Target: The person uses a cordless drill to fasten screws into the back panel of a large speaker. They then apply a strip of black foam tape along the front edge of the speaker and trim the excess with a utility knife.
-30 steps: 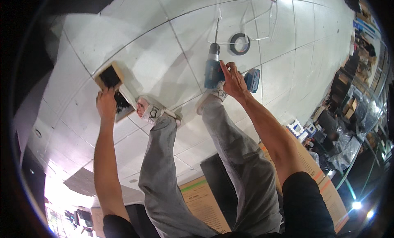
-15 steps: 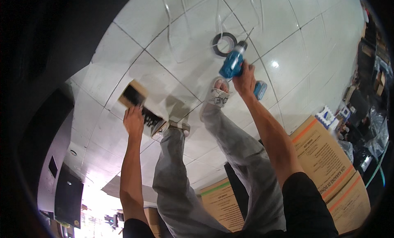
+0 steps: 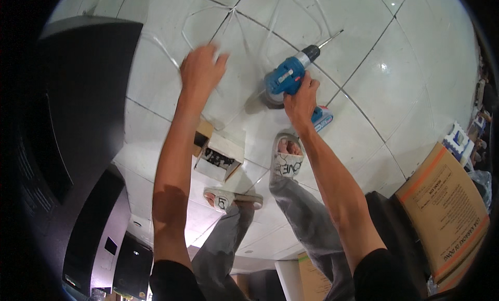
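Left hand [image 3: 201,70] off small box [image 3: 228,145]

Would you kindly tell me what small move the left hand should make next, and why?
I would probably have the left hand steady the clear strand beside it. The strand lies loosely looped over the floor, while the right hand holds the drill, its bit pointing away from the left hand. Blur hides whether the left fingers grip anything.

drill [image 3: 287,75] in right grip [image 3: 301,104], box [image 3: 228,145] right of left forearm [image 3: 174,171], carton [image 3: 444,207] at far lower right
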A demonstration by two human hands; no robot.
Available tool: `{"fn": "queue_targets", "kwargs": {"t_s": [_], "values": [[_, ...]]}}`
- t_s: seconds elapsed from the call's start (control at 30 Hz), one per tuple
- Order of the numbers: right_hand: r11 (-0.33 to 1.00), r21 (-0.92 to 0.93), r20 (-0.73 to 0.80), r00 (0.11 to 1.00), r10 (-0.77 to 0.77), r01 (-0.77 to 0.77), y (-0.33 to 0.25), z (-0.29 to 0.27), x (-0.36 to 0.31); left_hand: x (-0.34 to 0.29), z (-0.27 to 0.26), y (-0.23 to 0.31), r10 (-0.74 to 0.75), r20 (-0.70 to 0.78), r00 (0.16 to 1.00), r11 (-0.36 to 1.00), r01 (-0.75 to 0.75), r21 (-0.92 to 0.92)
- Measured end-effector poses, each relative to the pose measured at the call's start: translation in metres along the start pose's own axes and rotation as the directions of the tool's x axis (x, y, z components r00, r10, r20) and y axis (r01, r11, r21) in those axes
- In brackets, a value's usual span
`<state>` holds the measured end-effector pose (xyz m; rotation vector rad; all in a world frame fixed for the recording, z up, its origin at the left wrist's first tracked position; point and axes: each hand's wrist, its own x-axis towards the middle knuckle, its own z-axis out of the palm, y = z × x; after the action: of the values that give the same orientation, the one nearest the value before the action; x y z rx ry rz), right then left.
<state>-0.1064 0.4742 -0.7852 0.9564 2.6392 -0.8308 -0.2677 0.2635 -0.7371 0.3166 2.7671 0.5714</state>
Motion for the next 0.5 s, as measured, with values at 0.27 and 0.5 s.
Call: {"fn": "queue_targets", "kwargs": {"t_s": [0.27, 0.5], "values": [[0.983, 0.096, 0.104, 0.980, -0.168, 0.158, 0.065, -0.047, -0.027, 0.207, 0.086, 0.044, 0.379, -0.353, 0.855, 0.877, -0.211, 0.431], [0.961, 0.266, 0.140, 0.989, 0.042, -0.078, 0.180, -0.145, -0.162, -0.011, 0.054, 0.009, 0.124, -0.224, 0.967, 0.942, -0.186, -0.279]]}}
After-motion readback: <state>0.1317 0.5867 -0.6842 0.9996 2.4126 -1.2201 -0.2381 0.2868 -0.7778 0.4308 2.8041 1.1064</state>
